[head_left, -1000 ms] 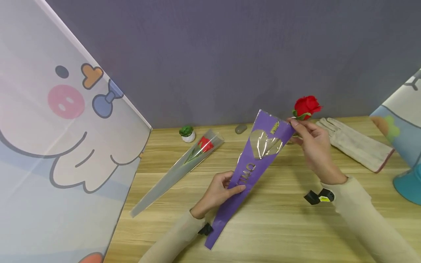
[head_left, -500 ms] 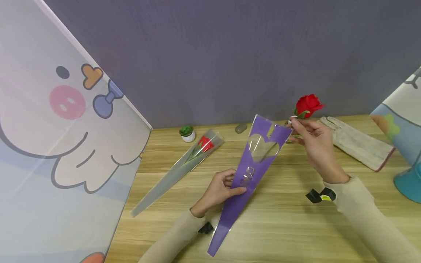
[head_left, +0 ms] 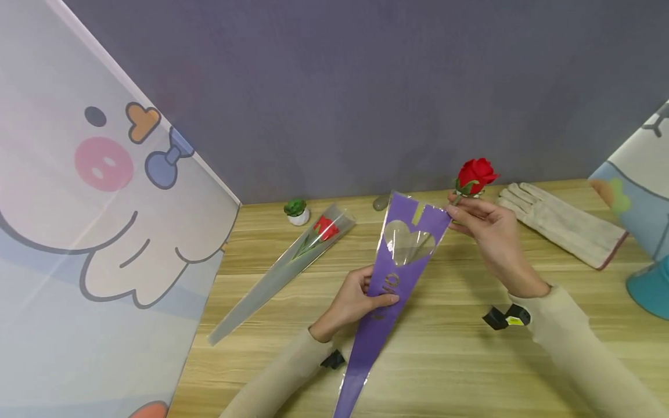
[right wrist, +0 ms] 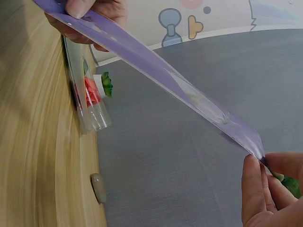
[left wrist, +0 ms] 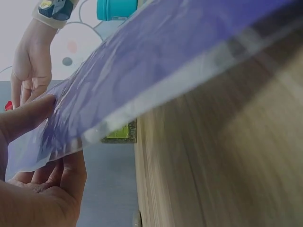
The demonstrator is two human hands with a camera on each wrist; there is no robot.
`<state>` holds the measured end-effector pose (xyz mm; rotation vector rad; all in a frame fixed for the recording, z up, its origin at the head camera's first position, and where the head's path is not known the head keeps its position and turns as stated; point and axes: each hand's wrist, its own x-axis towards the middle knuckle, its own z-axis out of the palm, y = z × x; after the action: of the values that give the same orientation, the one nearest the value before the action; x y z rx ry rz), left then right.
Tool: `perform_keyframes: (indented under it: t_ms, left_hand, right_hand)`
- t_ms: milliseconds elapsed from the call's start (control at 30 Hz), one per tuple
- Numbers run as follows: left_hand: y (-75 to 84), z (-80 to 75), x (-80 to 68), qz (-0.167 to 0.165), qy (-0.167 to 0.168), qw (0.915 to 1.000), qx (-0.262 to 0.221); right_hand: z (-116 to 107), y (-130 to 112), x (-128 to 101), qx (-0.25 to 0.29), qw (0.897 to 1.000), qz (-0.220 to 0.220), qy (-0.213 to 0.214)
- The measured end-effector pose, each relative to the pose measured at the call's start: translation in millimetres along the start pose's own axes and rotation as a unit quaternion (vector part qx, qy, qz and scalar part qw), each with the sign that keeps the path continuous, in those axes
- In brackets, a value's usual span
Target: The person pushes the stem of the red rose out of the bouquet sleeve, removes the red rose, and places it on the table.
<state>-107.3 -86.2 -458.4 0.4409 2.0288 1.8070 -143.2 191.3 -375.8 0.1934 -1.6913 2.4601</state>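
Observation:
My left hand (head_left: 358,299) grips a purple flower sleeve (head_left: 384,331) partway down, thumb over the front and fingers behind. The sleeve has a clear heart window and gold lettering, and it slants with its wide mouth up and right. My right hand (head_left: 488,229) pinches the stem of a red rose (head_left: 477,176) just below the bloom, fingertips right at the sleeve's upper right corner. A thin dark line, like the stem, shows through the heart window. In the right wrist view the sleeve (right wrist: 156,75) is seen nearly edge-on, and the bloom is mostly hidden behind the fingers.
A second red rose in a clear sleeve (head_left: 261,299) lies on the wooden table (head_left: 460,371) to the left. Along the back stand a small potted succulent (head_left: 298,212) and a grey stone (head_left: 381,202). A pale work glove (head_left: 569,226) and a teal object (head_left: 650,290) are at the right.
The purple sleeve has shifted down and slightly left with my left hand. My right hand and the rose rose a little, then moved left and down, keeping close to the sleeve's mouth.

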Motion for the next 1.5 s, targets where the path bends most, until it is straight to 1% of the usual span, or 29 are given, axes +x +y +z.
perform_keyframes:
  t_ms: [100, 233, 467, 600, 700, 800, 900, 1000, 1100, 1333, 1500]
  left_hand:
    - [-0.6, -0.6, -0.9, -0.003, -0.001, 1.0000, 0.001]
    - [-2.2, -0.9, -1.2, -0.010, -0.006, 0.9999, 0.000]
    - [-1.8, -2.6, -1.9, -0.015, -0.014, 0.9998, -0.002]
    - [-0.6, -5.2, -1.8, -0.014, -0.022, 0.9996, -0.007]
    - [0.1, -8.0, -1.3, 0.000, -0.018, 0.9997, 0.014]
    - [1.2, -11.0, 0.4, 0.019, -0.008, 0.9992, 0.035]
    - [2.5, -13.8, 3.2, 0.043, 0.014, 0.9975, 0.055]
    - [3.3, -15.9, 5.4, 0.059, 0.033, 0.9955, 0.066]
    - [2.3, -17.5, 5.7, 0.059, 0.037, 0.9951, 0.070]
    - [-2.0, -21.3, 1.5, 0.049, 0.019, 0.9952, 0.083]
    - [-4.4, -24.3, -3.7, 0.035, 0.013, 0.9950, 0.093]
  right_hand:
    - [-1, 0, -1, 0.012, 1.000, 0.011, -0.008]
    - [-2, 2, -2, 0.000, 1.000, 0.019, -0.009]
    - [-2, 3, 1, 0.000, 1.000, 0.002, -0.015]
    - [-2, 1, 2, -0.007, 1.000, 0.005, -0.013]
    - [-3, -1, 5, 0.006, 1.000, 0.005, -0.008]
    - [-3, -3, 8, 0.025, 1.000, -0.010, -0.006]
    - [-4, -4, 11, 0.031, 0.999, -0.026, -0.006]
    - [-6, -4, 12, 0.029, 0.999, -0.032, -0.006]
    - [-6, -3, 13, 0.032, 0.999, -0.027, 0.000]
    - [-11, -7, 15, 0.045, 0.998, -0.018, 0.035]
    - [-18, -11, 20, 0.051, 0.997, -0.037, 0.043]
